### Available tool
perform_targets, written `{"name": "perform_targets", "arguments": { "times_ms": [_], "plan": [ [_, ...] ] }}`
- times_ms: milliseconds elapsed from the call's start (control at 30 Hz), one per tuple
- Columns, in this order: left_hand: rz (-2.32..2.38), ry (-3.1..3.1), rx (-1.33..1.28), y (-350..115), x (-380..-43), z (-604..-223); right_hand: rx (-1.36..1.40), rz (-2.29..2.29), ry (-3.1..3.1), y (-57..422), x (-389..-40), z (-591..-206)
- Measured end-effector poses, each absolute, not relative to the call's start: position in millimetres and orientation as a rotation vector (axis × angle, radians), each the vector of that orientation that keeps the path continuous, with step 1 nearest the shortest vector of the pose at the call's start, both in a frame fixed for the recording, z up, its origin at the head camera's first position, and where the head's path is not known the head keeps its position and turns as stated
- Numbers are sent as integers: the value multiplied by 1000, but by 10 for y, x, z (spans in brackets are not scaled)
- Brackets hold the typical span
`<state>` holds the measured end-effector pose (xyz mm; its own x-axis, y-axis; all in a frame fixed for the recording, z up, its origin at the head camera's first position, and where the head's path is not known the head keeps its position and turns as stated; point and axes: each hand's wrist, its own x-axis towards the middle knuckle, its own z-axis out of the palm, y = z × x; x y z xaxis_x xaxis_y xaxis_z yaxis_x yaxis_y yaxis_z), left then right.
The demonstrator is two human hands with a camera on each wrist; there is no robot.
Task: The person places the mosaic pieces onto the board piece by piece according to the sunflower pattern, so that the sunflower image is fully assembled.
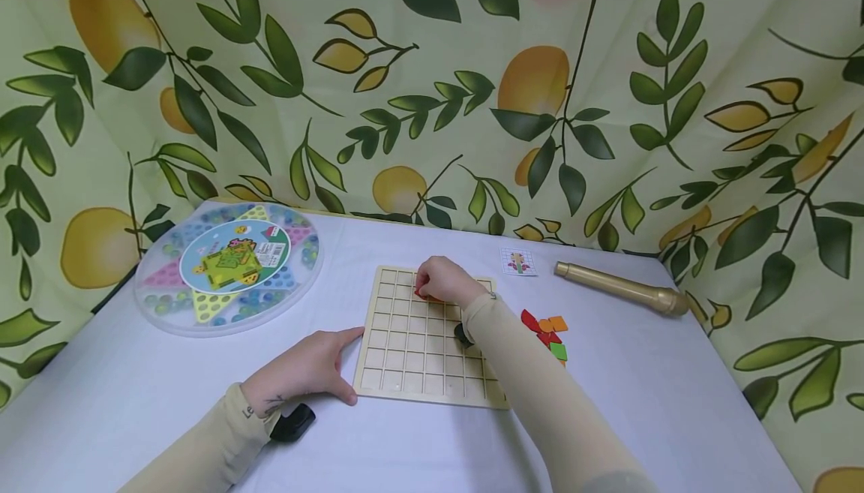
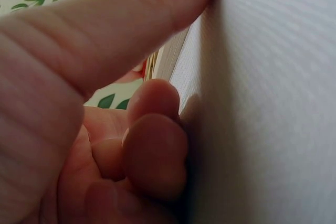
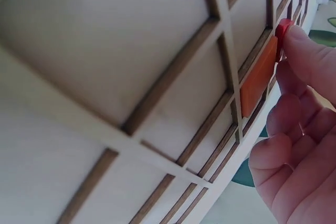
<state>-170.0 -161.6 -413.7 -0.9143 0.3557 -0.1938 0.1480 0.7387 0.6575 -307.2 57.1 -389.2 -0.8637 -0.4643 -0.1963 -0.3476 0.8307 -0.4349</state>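
A wooden grid board (image 1: 405, 364) lies on the white-covered table, its squares set off by raised strips. My right hand (image 1: 447, 281) reaches over its far part and pinches a small red piece (image 3: 283, 31) between thumb and fingers, right at the grid. Beside that piece, an orange square piece (image 3: 258, 80) sits within a grid square. My left hand (image 1: 307, 364) is at the board's left side, thumb and index finger spread along the edge near the front corner; in the left wrist view its other fingers curl loosely by the table.
Loose red, orange and green pieces (image 1: 529, 320) lie right of the board, partly behind the right forearm. Behind them are a small pattern card (image 1: 518, 261) and a gold tube with a wider end (image 1: 617, 288). A round star-patterned marble game (image 1: 223, 313) occupies the left.
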Motion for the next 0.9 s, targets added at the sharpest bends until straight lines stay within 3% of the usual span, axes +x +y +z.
{"name": "perform_targets", "arguments": {
  "times_ms": [467, 700, 900],
  "plan": [
    [970, 2615, 399, -1588, -1671, -4145, -656, -665, 2760, 712, -3049, -3821],
    [947, 2623, 396, -1599, -1682, -4160, -549, -815, 2831, 1175, -3025, -3521],
    [946, 2623, 371, -1625, -1710, -4153, -421, -680, 2826, 1668, -2946, -3480]
  ]
}}
